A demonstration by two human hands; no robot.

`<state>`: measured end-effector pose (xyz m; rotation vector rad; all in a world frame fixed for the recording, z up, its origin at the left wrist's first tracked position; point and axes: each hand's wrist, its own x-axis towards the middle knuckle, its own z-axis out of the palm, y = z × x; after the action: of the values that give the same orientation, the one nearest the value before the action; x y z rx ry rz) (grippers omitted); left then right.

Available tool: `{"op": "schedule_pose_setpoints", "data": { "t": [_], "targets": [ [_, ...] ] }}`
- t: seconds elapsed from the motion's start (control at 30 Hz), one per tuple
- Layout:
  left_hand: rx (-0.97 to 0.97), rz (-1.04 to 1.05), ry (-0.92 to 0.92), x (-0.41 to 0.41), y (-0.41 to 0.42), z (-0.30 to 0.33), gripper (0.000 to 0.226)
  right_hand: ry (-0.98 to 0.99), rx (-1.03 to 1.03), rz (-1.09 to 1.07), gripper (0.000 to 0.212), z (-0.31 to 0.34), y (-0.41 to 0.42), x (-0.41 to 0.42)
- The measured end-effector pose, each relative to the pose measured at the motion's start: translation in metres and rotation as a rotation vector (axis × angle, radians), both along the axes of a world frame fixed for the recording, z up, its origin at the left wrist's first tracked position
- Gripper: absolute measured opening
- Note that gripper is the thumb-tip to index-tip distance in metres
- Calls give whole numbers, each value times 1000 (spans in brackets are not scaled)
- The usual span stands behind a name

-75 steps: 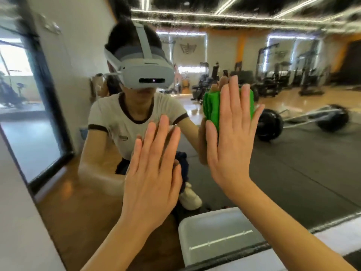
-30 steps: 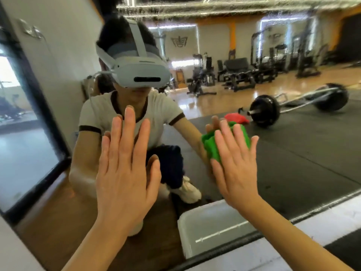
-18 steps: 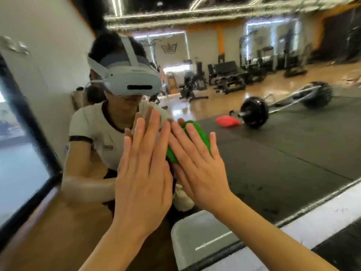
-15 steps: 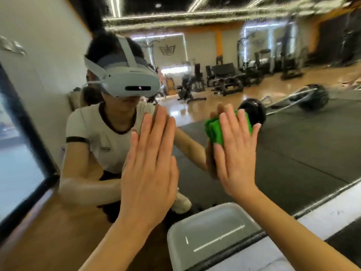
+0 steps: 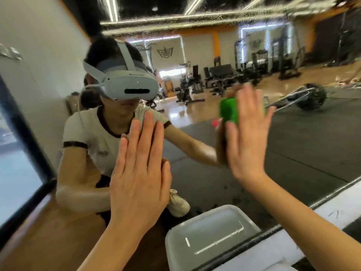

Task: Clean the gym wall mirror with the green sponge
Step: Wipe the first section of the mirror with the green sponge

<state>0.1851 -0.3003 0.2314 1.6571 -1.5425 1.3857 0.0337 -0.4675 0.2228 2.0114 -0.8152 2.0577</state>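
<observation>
Nearest, the left hand (image 5: pixel 139 169) lies flat on the mirror (image 5: pixel 304 149), fingers straight, holding nothing. Beyond it the right hand (image 5: pixel 247 137) presses the green sponge (image 5: pixel 229 111) to the glass with straight fingers – unpinched, so a fast stroke could let it slip out, and the bracing palm may smear wiped glass.

Wall mirror (image 5: pixel 293 153): directly ahead. Left hand (image 5: pixel 138 173): flat against the glass, left of centre. Right hand (image 5: pixel 246 137): further right and higher, sponge (image 5: pixel 228 112) between palm and glass. Bin (image 5: pixel 211 237): reflected below, between both forearms. Barbell (image 5: pixel 310 99): reflected right of the sponge.
</observation>
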Motion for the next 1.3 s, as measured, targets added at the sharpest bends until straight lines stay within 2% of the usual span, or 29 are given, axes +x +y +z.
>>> {"op": "schedule_pose_setpoints", "data": {
  "t": [0.1, 0.17, 0.23, 0.3, 0.37, 0.4, 0.47, 0.6, 0.63, 0.7, 0.77, 0.83, 0.87, 0.9, 0.97, 1.07, 1.13, 1.17, 1.2, 1.3],
  "targets": [
    [-2, -3, -3, 0, 0, 1, 67, -436, 308, -36, 57, -1, -15, -5],
    [2, -7, 0, 0, 0, 0, 67, -533, 388, 5, 59, 3, 8, 18],
    [4, -19, 4, 0, 0, -1, 67, -333, 267, 56, 60, -7, 50, 51],
    [8, -30, 6, 1, 1, 0, 65, 2, 28, 85, 57, -28, 78, 68],
    [12, -34, 0, 1, 2, 0, 65, 237, -164, 62, 55, -39, 66, 53],
    [12, -31, -5, 1, 2, 1, 65, 288, -199, 39, 56, -42, 51, 39],
    [11, -19, -10, 1, 2, 1, 65, 224, -101, 10, 58, -49, 22, 13],
    [4, -10, 2, 1, 2, 1, 65, -350, 343, -27, 57, -45, 8, 6],
    [5, -11, 4, 0, 2, 1, 65, -404, 393, -15, 59, -41, 19, 18],
    [14, -17, 11, -1, 3, 0, 66, -248, 286, 28, 62, -41, 51, 47],
    [26, -24, 26, -1, 3, 1, 66, 91, -5, 65, 54, -62, 75, 64],
    [31, -30, 35, -2, 4, 1, 66, 338, -231, 34, 52, -74, 62, 48],
    [31, -32, 37, -2, 4, 2, 67, 385, -274, 18, 53, -76, 46, 35],
    [33, -32, 39, -3, 3, 2, 68, 389, -270, 9, 53, -77, 30, 21],
    [39, -42, 61, -4, 3, 1, 71, 276, -124, 10, 52, -82, 0, -7],
    [65, -82, 50, -14, -3, -1, 70, -174, 271, -13, 58, -79, -16, -22],
    [101, -130, -11, -31, -17, -3, 68, -464, 447, 32, 59, -56, -2, -3],
    [115, -156, -37, -41, -27, -3, 66, -481, 447, 68, 60, -44, 9, 9],
    [121, -176, -54, -51, -37, -2, 63, -412, 380, 93, 59, -34, 19, 19],
    [121, -197, -49, -64, -58, 6, 58, 35, 6, 82, 58, -30, 21, 15]
  ]
}}
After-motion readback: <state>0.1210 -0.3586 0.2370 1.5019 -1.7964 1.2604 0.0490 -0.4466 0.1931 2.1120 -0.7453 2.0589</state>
